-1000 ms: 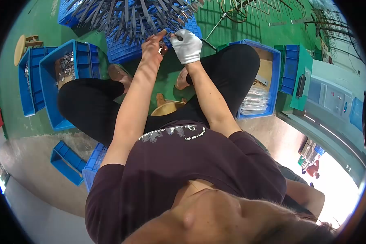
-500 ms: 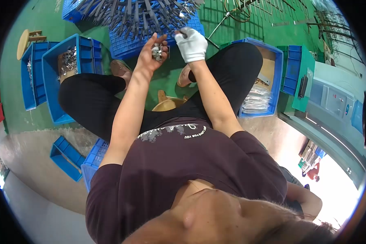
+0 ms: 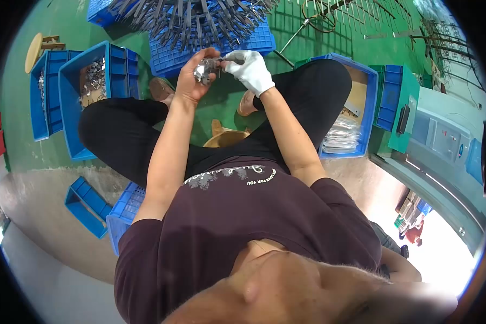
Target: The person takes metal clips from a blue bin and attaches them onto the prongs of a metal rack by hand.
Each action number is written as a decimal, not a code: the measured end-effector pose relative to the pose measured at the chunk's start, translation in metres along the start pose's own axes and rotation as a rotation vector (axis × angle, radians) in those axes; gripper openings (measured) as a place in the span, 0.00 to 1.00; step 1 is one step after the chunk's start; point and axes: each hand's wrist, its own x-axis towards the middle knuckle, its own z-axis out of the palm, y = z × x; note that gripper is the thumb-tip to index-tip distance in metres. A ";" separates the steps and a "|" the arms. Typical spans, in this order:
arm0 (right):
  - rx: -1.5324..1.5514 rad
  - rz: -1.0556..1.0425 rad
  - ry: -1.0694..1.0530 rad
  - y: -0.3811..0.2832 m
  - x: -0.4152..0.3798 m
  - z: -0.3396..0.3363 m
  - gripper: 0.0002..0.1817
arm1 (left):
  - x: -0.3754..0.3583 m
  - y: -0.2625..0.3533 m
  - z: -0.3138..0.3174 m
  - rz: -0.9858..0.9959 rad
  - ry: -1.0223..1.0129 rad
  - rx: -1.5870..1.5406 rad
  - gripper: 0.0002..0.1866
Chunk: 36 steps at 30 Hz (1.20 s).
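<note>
Small shiny metal parts point(image 3: 203, 70) lie in my bare left hand point(image 3: 195, 78), whose fingers curl around them. My right hand point(image 3: 248, 69) wears a white glove, and its thumb and fingertips pinch together at the edge of the metal parts, touching the left fingertips. What the right fingertips hold is too small to make out. Just beyond both hands, a round rack with many dark metal prongs point(image 3: 191, 24) stands over a blue crate point(image 3: 170, 58).
A blue bin point(image 3: 70, 108) with small metal pieces point(image 3: 94, 78) is at the left. Another blue bin point(image 3: 366, 116) at the right holds stacked plastic-wrapped pieces point(image 3: 341, 135). A wooden stool point(image 3: 33, 53) stands far left; a wire rack point(image 3: 351, 13) is at the upper right.
My gloved right hand has moved left and down from the prongs to meet my left hand. The left hand has tilted, showing more of the shiny parts.
</note>
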 end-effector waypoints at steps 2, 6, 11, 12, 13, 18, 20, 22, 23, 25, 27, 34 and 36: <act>-0.015 -0.054 0.072 -0.006 -0.004 0.001 0.13 | -0.005 0.003 0.011 0.030 0.029 0.107 0.17; -0.228 -0.180 0.257 -0.015 -0.011 0.002 0.12 | -0.002 0.001 0.003 -0.054 0.112 0.214 0.15; -0.036 -0.054 0.110 -0.012 -0.006 -0.006 0.10 | -0.010 0.011 0.013 0.014 0.006 0.456 0.16; 0.173 0.082 -0.046 -0.008 -0.003 -0.008 0.11 | -0.012 0.014 0.015 0.007 -0.035 0.466 0.16; 0.273 0.125 -0.124 -0.005 -0.003 -0.011 0.11 | -0.015 0.016 0.016 -0.001 -0.077 0.476 0.15; 0.479 0.267 -0.274 0.001 -0.004 -0.015 0.11 | -0.013 0.009 0.028 0.154 -0.034 0.665 0.10; 0.262 0.267 -0.181 0.005 0.001 -0.015 0.13 | -0.009 0.008 0.027 0.212 0.085 0.713 0.08; -0.138 0.018 0.016 0.012 0.005 -0.024 0.14 | -0.010 0.011 0.031 0.336 0.192 0.908 0.09; -0.170 -0.040 0.043 0.014 0.006 -0.027 0.13 | -0.010 0.011 0.032 0.398 0.247 1.005 0.09; -0.149 0.025 0.022 -0.009 -0.002 -0.028 0.13 | -0.009 0.005 0.035 0.515 0.196 1.075 0.08; -0.256 -0.075 0.113 -0.017 -0.004 -0.021 0.12 | -0.007 0.001 0.045 0.500 0.179 1.070 0.08; -0.265 -0.137 0.488 -0.007 0.003 -0.026 0.07 | 0.016 -0.003 0.061 0.032 0.348 0.275 0.16; -0.190 -0.144 0.526 -0.003 0.005 -0.026 0.07 | 0.025 -0.004 0.063 0.056 0.378 0.270 0.15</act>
